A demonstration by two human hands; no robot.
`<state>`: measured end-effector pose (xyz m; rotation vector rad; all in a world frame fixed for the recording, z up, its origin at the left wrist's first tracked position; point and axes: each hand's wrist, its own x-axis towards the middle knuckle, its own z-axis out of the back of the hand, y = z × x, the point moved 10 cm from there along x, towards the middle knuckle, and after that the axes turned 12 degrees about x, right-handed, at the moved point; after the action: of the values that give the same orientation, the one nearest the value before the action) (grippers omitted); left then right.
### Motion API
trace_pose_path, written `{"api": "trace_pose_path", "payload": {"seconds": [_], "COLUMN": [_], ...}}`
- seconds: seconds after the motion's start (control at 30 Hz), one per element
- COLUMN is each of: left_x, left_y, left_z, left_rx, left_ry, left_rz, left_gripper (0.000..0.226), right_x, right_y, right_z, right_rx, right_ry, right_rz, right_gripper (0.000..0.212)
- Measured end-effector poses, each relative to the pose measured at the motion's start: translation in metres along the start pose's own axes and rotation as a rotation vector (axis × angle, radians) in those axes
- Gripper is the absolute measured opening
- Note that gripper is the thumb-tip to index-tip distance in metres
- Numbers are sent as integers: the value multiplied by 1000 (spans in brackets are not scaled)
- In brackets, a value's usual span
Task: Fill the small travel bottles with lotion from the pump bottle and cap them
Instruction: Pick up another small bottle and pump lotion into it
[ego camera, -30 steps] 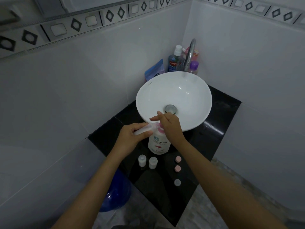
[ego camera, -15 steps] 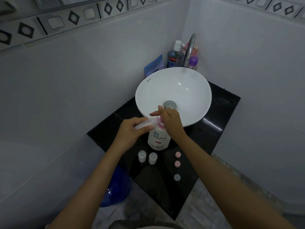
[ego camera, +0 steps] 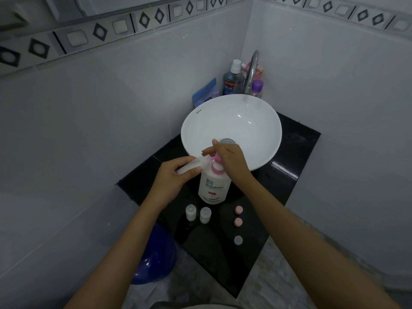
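Note:
A white pump bottle (ego camera: 214,186) with a pink pump head stands on the black counter (ego camera: 289,157) in front of the basin. My right hand (ego camera: 229,159) rests on top of the pump head. My left hand (ego camera: 174,175) holds a small clear travel bottle (ego camera: 191,166), tilted with its mouth at the pump's spout. Two small white travel bottles (ego camera: 191,212) (ego camera: 205,215) stand uncapped on the counter nearer to me. To their right lie two pink caps (ego camera: 238,210) (ego camera: 238,222) and one grey cap (ego camera: 238,240).
A white bowl basin (ego camera: 245,121) with a chrome tap (ego camera: 252,70) sits behind the pump bottle. Mouthwash (ego camera: 230,79), a purple-capped bottle (ego camera: 257,88) and a blue pouch (ego camera: 206,92) crowd the corner. A blue water jug (ego camera: 153,259) stands on the floor to the left.
Both hands stay at the pump head and the travel bottle at its spout. The view has shifted slightly; the hands' grip looks the same.

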<state>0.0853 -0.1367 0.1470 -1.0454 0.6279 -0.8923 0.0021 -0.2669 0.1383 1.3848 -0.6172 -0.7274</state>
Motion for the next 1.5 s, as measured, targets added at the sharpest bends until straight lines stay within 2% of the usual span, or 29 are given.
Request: {"api": "trace_pose_path", "payload": {"seconds": [0.73,1.23,1.5], "left_x": [-10,-9,-11], "left_y": [27,16,24], "left_z": [13,-5,-4], "left_rx": [-21,-67,-76], "left_ry": [-62,-8,-22], "left_rz": [127,73,96], "left_gripper": [29,23,30], "right_x": [4,3,2], "right_y": [-6,-8,-6], "right_z": [-2,0,8], "right_rx": [51,121,119], "right_ry": [-21,-47,-67], "right_rz": [-30,-60,-33], "right_gripper": [41,44,44]}}
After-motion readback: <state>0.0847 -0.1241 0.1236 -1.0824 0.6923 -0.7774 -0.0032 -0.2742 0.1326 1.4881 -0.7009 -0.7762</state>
